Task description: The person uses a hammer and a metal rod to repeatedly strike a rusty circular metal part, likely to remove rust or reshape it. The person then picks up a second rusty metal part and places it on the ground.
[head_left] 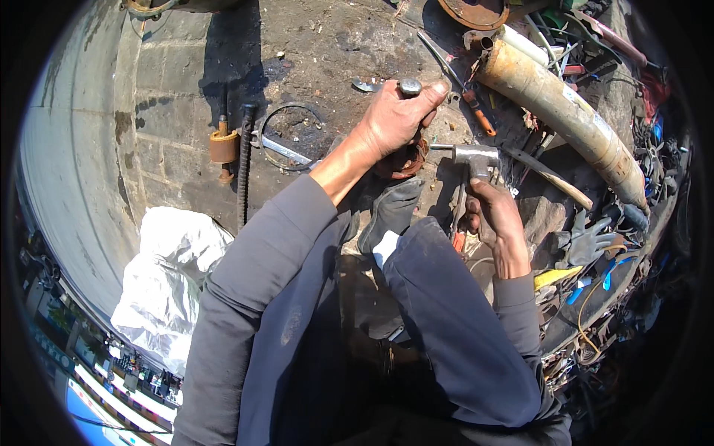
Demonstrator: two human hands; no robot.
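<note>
My left hand (pixel 398 119) is closed around an upright steel bar, like a chisel or punch, whose round top (pixel 409 87) shows above my fist. Its lower end is hidden. Directly below that fist sits a rusty round metal part (pixel 407 165) on the ground, just beyond my shoe (pixel 393 212). In my right hand (pixel 492 212) is a hammer, gripped close below its grey steel head (pixel 476 155). The hammer head is apart from the bar, to the right of the rusty part.
An armature (pixel 224 147), a ribbed bar (pixel 245 171), a wrench (pixel 286 151) and a wire ring lie left. Ahead are an orange-handled screwdriver (pixel 480 113) and a large rusty cylinder (pixel 561 115). Grey gloves (pixel 590 239) and scrap lie right, a white sack (pixel 171 275) left.
</note>
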